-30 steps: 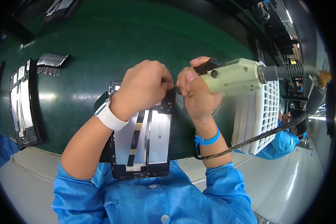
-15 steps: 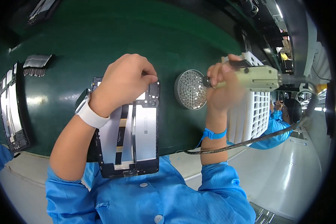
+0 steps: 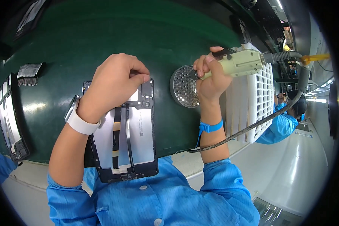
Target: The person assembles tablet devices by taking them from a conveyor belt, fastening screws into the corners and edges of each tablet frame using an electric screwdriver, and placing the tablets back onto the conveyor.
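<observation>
An open tablet [image 3: 145, 128], its pale inner plate crossed by dark flex cables, lies before me with its near end over the table's edge. Across its far part rests my left hand [image 3: 118, 75], fingers curled and thumb and forefinger closed by the far right corner; whatever is between them is hidden. My right hand [image 3: 214, 81] is wrapped round a pale green electric screwdriver [image 3: 243, 63]. The tool lies sideways, its dark tip end pointing left over a round metal dish [image 3: 173, 88] with a dimpled, shiny inside. I cannot tell whether the tip touches the dish.
Another open tablet [image 3: 13, 120] and a bundle of flex cables [image 3: 29, 71] lie at the left. White grid trays [image 3: 263, 101] stand at the right. The screwdriver's cable [image 3: 248, 132] loops beside my right forearm. Beyond the trays sits a person in blue [image 3: 277, 128].
My right hand and the screwdriver have shifted left and slightly away from me, bringing the tip end over the dish. My left hand stays at the tablet's far corner; the whole view shifts a little.
</observation>
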Available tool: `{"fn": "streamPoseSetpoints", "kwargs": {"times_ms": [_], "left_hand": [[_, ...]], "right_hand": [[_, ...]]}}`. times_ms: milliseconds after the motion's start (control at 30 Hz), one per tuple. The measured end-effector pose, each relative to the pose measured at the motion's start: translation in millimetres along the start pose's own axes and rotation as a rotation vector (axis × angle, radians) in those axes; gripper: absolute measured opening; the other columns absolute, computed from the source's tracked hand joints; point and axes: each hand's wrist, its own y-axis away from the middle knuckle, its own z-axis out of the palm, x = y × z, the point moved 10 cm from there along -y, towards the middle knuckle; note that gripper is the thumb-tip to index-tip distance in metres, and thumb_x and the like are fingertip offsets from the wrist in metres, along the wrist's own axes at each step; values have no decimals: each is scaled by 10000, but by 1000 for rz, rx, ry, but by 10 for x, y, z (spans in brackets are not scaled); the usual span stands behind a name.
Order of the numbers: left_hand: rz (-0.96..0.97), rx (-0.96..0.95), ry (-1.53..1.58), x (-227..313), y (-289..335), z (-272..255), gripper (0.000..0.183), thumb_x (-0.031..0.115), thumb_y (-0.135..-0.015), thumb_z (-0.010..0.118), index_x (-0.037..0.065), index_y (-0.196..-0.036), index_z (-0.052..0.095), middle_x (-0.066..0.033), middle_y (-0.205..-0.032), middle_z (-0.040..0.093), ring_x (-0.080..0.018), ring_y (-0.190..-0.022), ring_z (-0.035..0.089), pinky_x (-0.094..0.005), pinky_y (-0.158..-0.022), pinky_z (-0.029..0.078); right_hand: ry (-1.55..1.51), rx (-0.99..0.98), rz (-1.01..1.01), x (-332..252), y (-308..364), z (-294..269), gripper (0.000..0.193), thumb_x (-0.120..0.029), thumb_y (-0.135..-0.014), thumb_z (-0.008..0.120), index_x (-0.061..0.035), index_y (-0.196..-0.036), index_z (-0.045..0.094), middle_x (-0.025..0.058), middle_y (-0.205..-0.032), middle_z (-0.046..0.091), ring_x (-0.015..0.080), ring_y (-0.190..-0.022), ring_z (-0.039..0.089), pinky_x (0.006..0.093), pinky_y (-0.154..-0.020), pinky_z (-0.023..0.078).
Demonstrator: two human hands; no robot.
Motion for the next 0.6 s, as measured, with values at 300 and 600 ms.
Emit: {"fn": "streamPoseSetpoints", "kwargs": {"times_ms": [300,600], "left_hand": [[-5,23,-27,-18,0,-24,147,103,-816,712,14,-912,777,-150,-812,731,-273,-751,706,-360,-717,548],[-16,16,-15,-37,-7,-19,121,26,-829,725,-51,-922,738,-129,-799,700,-215,-707,660,-324,-685,521]], "right_hand": [[26,4,-7,-18,19,4,191,41,-833,553,47,-1024,562,54,-595,503,138,-455,460,326,-507,440],[-37,-49,-50,-239,10,169,267,36,-830,538,70,-1092,572,42,-603,489,128,-462,450,329,-521,441]]}}
